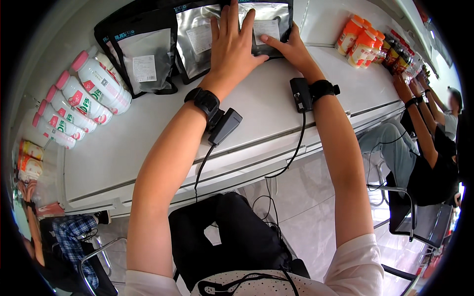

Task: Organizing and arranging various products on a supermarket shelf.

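Observation:
Several flat pouches with black borders and pale windows lean in a row at the back of the white counter. My left hand [231, 52] is open, its fingers spread over the facing edges of the silver middle pouch [190, 22] and the right-hand silver pouch [275, 14]. My right hand [295, 53] grips the right-hand pouch at its lower right edge, thumb on the front and the other fingers hidden behind it. Farther left, a pouch [160, 49] with a dark item inside and a white label stands apart from both hands.
White bottles [98, 81] with pink caps stand in a row at the left. Orange-and-white bottles [363, 42] and dark bottles [397, 56] are at the back right. The counter [163, 126] has a front edge before me. Cables hang from both wrist devices. People sit on either side.

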`<action>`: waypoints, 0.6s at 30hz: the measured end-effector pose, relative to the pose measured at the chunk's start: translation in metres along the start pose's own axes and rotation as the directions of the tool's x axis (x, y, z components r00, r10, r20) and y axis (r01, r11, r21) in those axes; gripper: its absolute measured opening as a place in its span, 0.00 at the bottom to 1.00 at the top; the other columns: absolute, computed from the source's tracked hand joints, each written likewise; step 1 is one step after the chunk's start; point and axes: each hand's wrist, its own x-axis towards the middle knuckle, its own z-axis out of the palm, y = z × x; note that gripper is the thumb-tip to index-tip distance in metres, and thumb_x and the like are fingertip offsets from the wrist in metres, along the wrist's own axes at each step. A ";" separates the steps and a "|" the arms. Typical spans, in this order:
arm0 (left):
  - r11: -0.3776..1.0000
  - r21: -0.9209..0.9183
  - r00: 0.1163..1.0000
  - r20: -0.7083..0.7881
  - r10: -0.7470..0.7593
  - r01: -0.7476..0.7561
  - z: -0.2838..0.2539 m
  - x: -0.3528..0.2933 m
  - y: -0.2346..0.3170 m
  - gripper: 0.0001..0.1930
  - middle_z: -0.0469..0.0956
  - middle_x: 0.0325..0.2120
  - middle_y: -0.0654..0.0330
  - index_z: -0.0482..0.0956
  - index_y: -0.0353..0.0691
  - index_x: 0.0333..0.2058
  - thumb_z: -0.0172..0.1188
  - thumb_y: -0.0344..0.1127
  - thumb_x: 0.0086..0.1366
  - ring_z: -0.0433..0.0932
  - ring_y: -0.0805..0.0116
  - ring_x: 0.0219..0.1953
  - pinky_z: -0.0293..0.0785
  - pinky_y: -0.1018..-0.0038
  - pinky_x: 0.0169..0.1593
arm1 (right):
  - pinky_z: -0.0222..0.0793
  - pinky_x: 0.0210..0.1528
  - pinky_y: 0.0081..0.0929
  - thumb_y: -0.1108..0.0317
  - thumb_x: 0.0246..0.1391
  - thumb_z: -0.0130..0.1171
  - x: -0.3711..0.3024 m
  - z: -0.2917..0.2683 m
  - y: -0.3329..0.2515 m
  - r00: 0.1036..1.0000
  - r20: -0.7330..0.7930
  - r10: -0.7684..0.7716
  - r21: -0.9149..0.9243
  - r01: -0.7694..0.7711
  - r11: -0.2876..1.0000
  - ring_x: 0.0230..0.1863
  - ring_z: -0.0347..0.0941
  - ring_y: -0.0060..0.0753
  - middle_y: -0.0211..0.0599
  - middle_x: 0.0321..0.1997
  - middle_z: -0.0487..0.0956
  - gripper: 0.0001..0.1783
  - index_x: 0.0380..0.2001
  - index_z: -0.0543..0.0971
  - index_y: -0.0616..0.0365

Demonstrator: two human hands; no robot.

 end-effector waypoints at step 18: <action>0.996 0.032 0.912 -0.400 0.087 -0.081 -0.114 -0.034 -0.087 0.37 0.65 0.58 0.41 0.62 0.35 0.62 0.71 0.38 0.57 0.69 0.47 0.58 0.64 0.55 0.62 | 0.65 0.55 0.34 0.52 0.56 0.64 0.012 -0.028 0.030 0.759 -0.587 -0.280 -0.126 0.256 0.958 0.50 0.71 0.39 0.47 0.48 0.76 0.30 0.51 0.75 0.68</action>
